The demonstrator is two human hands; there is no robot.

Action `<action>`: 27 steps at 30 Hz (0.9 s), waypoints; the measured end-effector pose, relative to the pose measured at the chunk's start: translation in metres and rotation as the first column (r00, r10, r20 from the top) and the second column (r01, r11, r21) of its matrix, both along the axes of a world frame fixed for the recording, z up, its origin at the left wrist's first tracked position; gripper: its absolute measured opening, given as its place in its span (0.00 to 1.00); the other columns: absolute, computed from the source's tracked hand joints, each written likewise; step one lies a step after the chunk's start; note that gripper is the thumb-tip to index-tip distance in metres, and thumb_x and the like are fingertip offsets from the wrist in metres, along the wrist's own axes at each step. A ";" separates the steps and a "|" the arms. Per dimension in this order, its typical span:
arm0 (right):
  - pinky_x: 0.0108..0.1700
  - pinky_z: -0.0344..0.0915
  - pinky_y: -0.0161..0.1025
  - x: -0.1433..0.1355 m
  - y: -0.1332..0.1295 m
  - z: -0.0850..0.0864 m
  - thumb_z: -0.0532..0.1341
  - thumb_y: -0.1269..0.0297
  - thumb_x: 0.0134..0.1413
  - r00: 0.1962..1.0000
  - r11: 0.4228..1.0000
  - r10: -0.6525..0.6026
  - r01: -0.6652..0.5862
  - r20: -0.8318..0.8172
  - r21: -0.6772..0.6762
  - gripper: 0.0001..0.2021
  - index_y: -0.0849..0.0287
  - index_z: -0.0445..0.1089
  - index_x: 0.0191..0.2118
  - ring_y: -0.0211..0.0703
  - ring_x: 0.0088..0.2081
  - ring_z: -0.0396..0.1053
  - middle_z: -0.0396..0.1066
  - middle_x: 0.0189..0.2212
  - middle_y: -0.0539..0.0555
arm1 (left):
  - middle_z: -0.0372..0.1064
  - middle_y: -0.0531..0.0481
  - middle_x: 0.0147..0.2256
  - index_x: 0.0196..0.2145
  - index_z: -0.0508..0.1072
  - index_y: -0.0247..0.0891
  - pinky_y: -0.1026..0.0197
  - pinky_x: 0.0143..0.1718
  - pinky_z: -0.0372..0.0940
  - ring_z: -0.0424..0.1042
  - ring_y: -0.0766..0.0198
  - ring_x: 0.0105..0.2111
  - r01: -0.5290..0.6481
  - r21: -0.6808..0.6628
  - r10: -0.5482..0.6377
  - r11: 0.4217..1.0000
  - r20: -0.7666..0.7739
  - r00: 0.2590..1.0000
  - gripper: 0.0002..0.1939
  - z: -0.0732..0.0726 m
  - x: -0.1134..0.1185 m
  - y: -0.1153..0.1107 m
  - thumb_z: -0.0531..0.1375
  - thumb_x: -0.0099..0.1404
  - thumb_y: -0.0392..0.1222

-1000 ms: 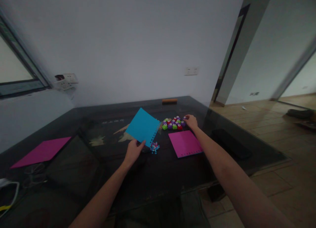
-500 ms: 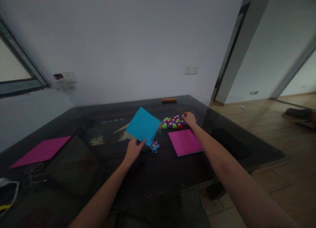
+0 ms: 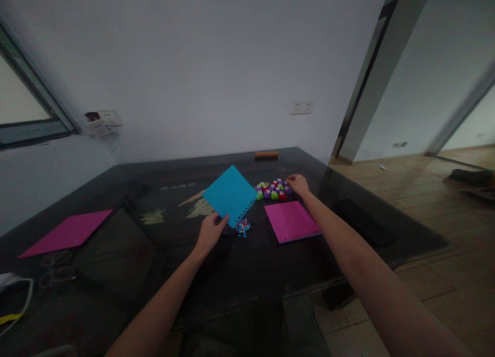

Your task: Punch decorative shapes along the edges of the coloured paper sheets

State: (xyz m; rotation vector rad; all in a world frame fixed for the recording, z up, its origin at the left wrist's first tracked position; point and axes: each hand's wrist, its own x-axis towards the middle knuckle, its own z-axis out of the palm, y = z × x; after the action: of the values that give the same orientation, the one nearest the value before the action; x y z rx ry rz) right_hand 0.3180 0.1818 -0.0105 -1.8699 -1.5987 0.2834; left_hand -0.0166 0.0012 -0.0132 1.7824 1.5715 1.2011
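My left hand (image 3: 211, 232) pinches the lower corner of a blue sheet of paper (image 3: 229, 192), held tilted above the table. A row of small punched holes runs along the sheet's lower right edge. Under that corner lies a little heap of coloured paper cutouts (image 3: 243, 226). My right hand (image 3: 298, 184) reaches to the right end of a cluster of small red, green and purple craft punches (image 3: 274, 195) with white round tops. Its fingertips are closed on a purple punch there, partly hidden by the fingers. A pink sheet (image 3: 291, 222) with holes along its near edge lies just in front.
The dark table (image 3: 247, 274) also bears another pink sheet (image 3: 69, 232) at the left, with a loose clear cord (image 3: 56, 269) near it. An orange-brown stick (image 3: 266, 154) lies at the back, and a black flat object (image 3: 361, 222) at the right.
The blue sheet has shifted slightly right and turned a little in my left hand. My right hand stays at the punches' right end. The camera view has moved slightly.
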 end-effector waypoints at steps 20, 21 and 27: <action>0.36 0.68 0.41 -0.069 -0.111 0.008 0.70 0.58 0.31 0.489 0.849 0.444 -0.496 -0.751 0.179 0.17 0.62 0.69 0.29 0.39 0.27 0.69 0.71 0.23 0.50 | 0.72 0.47 0.32 0.33 0.73 0.34 0.59 0.36 0.63 0.69 0.60 0.32 0.271 -0.093 -0.259 0.958 0.130 0.957 0.16 0.008 0.008 -0.008 0.56 0.58 0.51; 0.36 0.68 0.41 -0.068 -0.112 0.009 0.70 0.59 0.31 0.488 0.860 0.429 -0.477 -0.760 0.179 0.16 0.61 0.69 0.28 0.39 0.27 0.69 0.71 0.23 0.50 | 0.72 0.48 0.30 0.32 0.73 0.34 0.60 0.35 0.63 0.69 0.61 0.31 0.249 -0.078 -0.240 0.965 0.110 0.965 0.15 0.007 0.008 -0.008 0.56 0.58 0.50; 0.36 0.68 0.40 -0.069 -0.118 0.011 0.70 0.58 0.31 0.472 0.868 0.398 -0.472 -0.787 0.155 0.18 0.61 0.69 0.29 0.39 0.27 0.70 0.72 0.24 0.50 | 0.69 0.51 0.26 0.28 0.71 0.35 0.62 0.32 0.63 0.68 0.63 0.28 0.163 -0.031 -0.160 0.986 0.072 0.984 0.13 0.004 0.006 -0.006 0.58 0.57 0.49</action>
State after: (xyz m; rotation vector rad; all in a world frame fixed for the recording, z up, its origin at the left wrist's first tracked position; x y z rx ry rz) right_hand 0.2492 0.0634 0.0005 -1.0230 -1.3417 1.2601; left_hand -0.0110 -0.0050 -0.0093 1.7874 1.3727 1.1376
